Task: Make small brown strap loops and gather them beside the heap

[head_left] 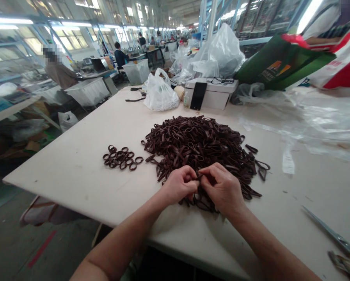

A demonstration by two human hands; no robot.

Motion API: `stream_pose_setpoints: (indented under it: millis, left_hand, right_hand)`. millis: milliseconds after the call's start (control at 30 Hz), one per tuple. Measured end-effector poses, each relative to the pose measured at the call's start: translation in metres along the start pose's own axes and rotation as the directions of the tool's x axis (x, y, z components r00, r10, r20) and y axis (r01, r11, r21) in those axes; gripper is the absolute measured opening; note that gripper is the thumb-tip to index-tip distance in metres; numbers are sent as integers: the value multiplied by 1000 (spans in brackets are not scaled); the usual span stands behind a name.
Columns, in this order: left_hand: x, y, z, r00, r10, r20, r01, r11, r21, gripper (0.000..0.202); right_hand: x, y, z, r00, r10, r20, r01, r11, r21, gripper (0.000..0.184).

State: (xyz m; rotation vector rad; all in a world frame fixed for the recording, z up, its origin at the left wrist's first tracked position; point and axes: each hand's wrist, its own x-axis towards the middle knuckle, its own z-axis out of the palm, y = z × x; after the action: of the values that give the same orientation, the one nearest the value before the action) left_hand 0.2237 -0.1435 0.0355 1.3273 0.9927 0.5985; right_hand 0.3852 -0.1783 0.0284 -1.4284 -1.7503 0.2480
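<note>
At the near edge of a large heap of dark brown strap loops [189,144], my two hands meet. My left hand [183,184] is closed, thumb and fingers pinching one end of a dark brown loop [199,176]. From the other side, my right hand [220,183] pinches the same loop between thumb and forefinger. Most of that loop is hidden by my fingers. To the left of the heap lies a small group of round brown rings [122,157], apart from both hands.
Scissors [329,230] lie at the right of the pale table [84,168]. Behind the heap are a phone [198,96] leaning on a white box [215,93], a white plastic bag [161,91] and a green bag [280,64]. Clear plastic sheeting [315,121] covers the back right. People sit farther off.
</note>
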Motion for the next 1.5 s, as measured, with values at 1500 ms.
stream_pose_setpoints:
  millis: [1500]
  left_hand:
    - [18, 13, -21, 942, 313, -124, -210, 833, 512, 6]
  right_hand:
    - [3, 25, 12, 967, -253, -29, 255, 957, 138, 34]
